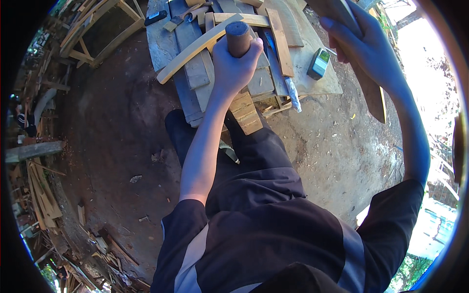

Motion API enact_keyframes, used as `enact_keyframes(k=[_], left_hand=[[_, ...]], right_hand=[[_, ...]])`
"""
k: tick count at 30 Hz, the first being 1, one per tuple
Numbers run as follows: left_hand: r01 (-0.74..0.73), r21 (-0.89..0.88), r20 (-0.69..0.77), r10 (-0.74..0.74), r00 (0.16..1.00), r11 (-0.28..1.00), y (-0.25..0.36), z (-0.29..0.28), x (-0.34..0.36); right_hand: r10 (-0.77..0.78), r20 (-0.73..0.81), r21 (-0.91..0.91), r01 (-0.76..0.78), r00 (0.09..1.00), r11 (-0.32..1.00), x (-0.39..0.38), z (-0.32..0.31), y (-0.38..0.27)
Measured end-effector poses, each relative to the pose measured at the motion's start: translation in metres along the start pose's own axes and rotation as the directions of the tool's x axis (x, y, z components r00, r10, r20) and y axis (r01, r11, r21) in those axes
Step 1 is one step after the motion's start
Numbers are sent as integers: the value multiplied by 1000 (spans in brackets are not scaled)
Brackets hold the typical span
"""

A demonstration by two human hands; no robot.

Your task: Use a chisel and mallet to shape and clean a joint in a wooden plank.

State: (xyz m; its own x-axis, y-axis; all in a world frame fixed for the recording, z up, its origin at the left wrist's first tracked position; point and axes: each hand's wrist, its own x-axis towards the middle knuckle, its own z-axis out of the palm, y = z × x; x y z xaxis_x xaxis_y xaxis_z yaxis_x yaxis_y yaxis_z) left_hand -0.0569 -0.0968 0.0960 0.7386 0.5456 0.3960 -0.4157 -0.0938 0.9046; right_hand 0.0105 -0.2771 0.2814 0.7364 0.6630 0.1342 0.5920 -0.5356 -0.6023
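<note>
My left hand [233, 66] is closed in a fist around an upright, dark round handle [238, 38], its flat top pointing up at me. The tool's lower end is hidden below the fist. Raised at the upper right, my right hand [364, 44] grips a long flat piece of wood [371, 95], which slants down past my wrist. A light timber block [245, 115] with marks across its face juts from the bench toward my legs, just below my left wrist. Behind the left hand, a pale squared batten [195, 51] lies diagonally.
A low bench of planks [193, 105] carries several wood offcuts. On its right lie a small black-and-green box-shaped device [318, 63] and a crumpled clear plastic piece [293, 95]. A wooden frame [117, 46] stands at the far left; scrap wood [44, 195] is heaped at the left.
</note>
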Motion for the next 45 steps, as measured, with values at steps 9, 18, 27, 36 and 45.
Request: enact_keyframes(k=[9,18,27,36,45], left_hand=[[30,29,-21,-29,999,999,4,14,-3],[-58,197,43,51,998,979,6,23,-5],[-111,251,46,102,994,962,11,33,1],[-55,157,-5,56,998,986,6,26,1],[-81,205,75,67,995,975,-8,27,-6]], right_hand=[[102,95,-4,-102,990,995,15,-6,-14],[-376,-219,25,390,900,920,46,-6,29],[-295,-548,172,451,782,876,53,-14,6],[-432,7,-689,317,902,652,39,-16,71],[-641,-19,-616,496,768,612,29,-14,59]])
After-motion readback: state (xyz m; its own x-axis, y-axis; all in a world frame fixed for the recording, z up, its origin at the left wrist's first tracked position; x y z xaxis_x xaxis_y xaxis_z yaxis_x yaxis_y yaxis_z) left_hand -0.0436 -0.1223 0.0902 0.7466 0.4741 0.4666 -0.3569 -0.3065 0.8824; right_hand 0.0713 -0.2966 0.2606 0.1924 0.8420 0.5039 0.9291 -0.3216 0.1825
